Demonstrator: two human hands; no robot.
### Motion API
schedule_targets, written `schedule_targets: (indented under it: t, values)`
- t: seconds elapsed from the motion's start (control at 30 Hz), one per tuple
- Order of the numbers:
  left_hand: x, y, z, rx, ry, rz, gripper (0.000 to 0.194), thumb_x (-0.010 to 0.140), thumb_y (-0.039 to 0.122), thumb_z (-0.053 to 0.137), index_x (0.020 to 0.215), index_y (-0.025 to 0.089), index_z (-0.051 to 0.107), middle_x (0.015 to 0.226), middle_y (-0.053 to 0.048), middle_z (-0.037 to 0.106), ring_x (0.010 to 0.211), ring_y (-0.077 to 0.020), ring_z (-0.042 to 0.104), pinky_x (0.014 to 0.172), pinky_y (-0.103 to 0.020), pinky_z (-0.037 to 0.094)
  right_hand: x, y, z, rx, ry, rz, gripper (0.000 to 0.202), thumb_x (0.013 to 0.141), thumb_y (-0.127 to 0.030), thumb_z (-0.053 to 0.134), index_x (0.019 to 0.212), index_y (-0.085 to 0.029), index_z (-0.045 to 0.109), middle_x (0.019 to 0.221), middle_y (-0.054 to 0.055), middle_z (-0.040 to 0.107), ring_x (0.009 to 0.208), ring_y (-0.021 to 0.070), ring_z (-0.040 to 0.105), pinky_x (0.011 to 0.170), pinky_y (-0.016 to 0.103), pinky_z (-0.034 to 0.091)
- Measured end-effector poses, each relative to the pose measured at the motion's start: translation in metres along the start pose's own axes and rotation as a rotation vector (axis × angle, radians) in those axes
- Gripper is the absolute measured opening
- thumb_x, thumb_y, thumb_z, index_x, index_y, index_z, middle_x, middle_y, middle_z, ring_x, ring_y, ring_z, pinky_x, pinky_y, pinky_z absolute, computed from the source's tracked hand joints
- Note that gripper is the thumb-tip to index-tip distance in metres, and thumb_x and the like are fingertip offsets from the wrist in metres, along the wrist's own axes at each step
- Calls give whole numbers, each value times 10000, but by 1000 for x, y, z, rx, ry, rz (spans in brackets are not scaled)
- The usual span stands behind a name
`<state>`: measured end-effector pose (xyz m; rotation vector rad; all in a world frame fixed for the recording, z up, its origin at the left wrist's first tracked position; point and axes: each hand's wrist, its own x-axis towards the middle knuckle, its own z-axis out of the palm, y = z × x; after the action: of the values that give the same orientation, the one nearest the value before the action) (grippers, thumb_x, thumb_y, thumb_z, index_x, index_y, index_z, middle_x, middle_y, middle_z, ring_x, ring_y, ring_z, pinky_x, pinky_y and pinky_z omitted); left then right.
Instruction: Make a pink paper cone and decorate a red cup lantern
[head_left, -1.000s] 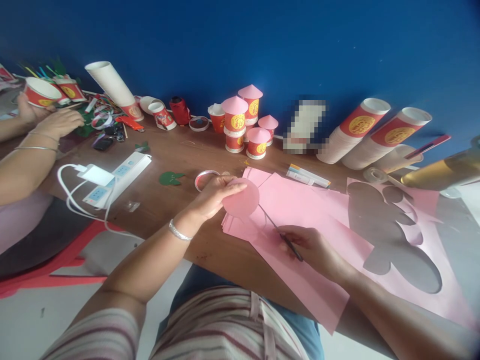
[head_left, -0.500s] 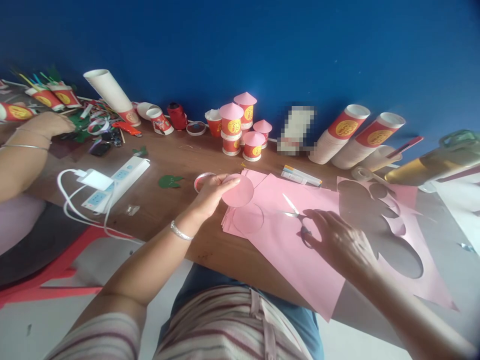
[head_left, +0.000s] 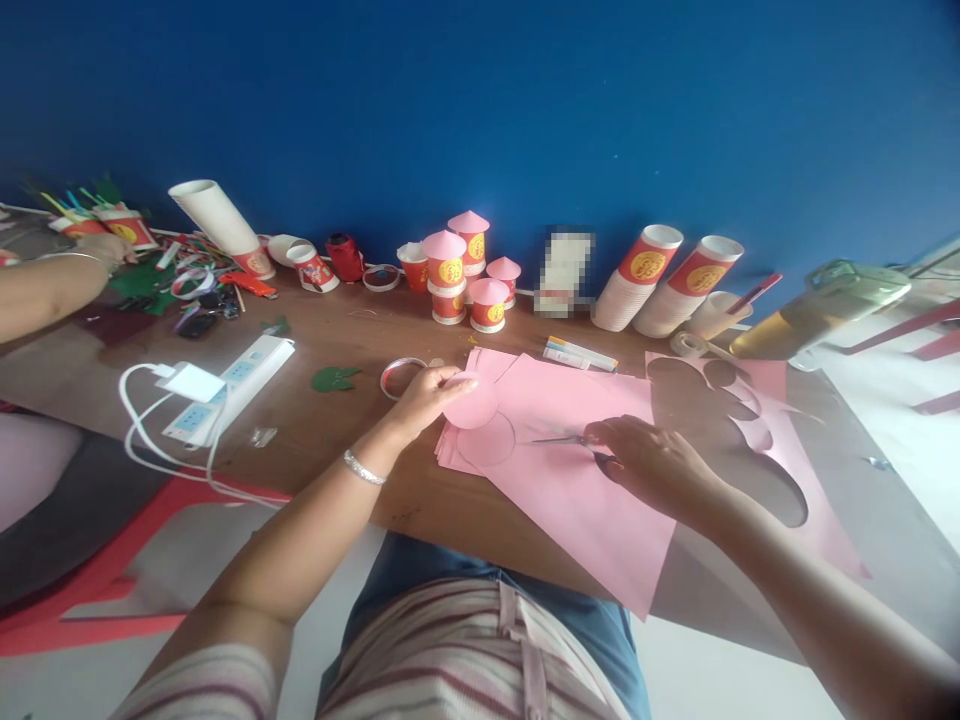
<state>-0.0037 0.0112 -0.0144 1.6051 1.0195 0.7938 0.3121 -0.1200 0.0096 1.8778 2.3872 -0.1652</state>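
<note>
Between the thumb and fingers of my left hand [head_left: 429,398] is a pink paper circle [head_left: 471,402], held just above the pink sheets. My right hand [head_left: 649,455] grips a pair of scissors [head_left: 559,440] by the handles, the blades closed together and pointing left. Beneath both hands lie several overlapping pink paper sheets [head_left: 592,510]. A circle outline [head_left: 491,440] is drawn on the top left sheet, partly overlapped by the held circle. Right of my right hand is a pink sheet with round holes cut out [head_left: 821,500].
Cups with pink cone roofs [head_left: 487,292] stand toward the blue wall. Leaning cup stacks [head_left: 637,275], markers [head_left: 581,354] and a bottle [head_left: 817,310] are farther right. A power strip [head_left: 232,385] with cables lies left, near another person's arm [head_left: 52,295]. A tape roll [head_left: 401,378] sits behind my left hand.
The scissors' blades have gone from spread to closed. My right hand has shifted slightly left. The other person's arm has moved farther back, and the view has turned a little.
</note>
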Motion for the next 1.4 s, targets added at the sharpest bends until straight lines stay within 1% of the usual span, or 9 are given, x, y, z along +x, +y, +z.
schedule_targets:
  t: [0.1,0.2,0.3,0.4,0.53,0.77,0.93,1.2,1.4]
  values:
    - [-1,1,-1,-15,13,-12,351,817,496,740,842,146,731,760,13,578,797,-137,490,719,-244,369,-1,7,-2,-15,95,84,306,926,-199,513,1190,-278,648,1122,52,750,994,226,695,677,286,491]
    - [-6,9,-2,-92,-92,-31,345,826,480,740,912,146,742,842,-12,644,850,-152,543,783,-258,410,1,21,-8,-15,191,243,292,928,-264,533,1205,-256,623,1137,77,746,1031,272,687,664,304,474]
    - [-15,27,3,-77,-341,16,310,856,458,723,826,151,703,806,-5,617,812,-135,538,786,-254,418,8,32,-13,-15,106,345,284,894,-287,560,1171,-252,614,1204,80,718,1067,295,671,666,317,462]
    - [-25,44,16,18,-634,102,305,885,433,695,773,151,672,782,-3,583,752,-118,517,735,-249,418,18,35,-15,-5,-24,309,301,917,-265,512,1202,-243,606,1163,81,725,1078,282,667,721,324,459]
    - [-32,47,37,157,-772,188,331,868,434,712,733,135,672,755,-13,577,747,-121,514,706,-254,401,29,32,-16,11,-126,276,334,897,-233,501,1206,-255,624,1116,76,740,1015,285,678,739,339,451]
    - [-31,25,49,249,-767,148,406,861,518,698,732,134,669,763,-14,577,731,-126,510,688,-268,381,29,40,-22,-14,-55,303,329,893,-254,522,1205,-250,627,1169,96,722,1103,316,658,762,364,476]
    - [-35,21,53,222,-804,146,349,847,479,728,773,141,686,797,-19,608,746,-124,548,708,-250,418,32,43,-22,-4,-146,244,284,879,-212,538,1133,-266,653,1077,66,750,970,289,688,770,359,452]
    - [-43,21,59,228,-803,168,310,856,420,734,745,139,667,787,-15,594,718,-105,541,699,-238,422,43,29,-21,89,-64,267,339,856,-268,546,1189,-249,611,1048,65,744,955,277,684,673,320,429]
    - [-49,17,64,281,-829,244,270,890,383,709,757,149,691,805,-20,626,705,-104,553,687,-239,415,47,14,-22,64,-88,257,297,825,-261,585,1118,-246,632,1045,65,745,934,268,683,694,310,419]
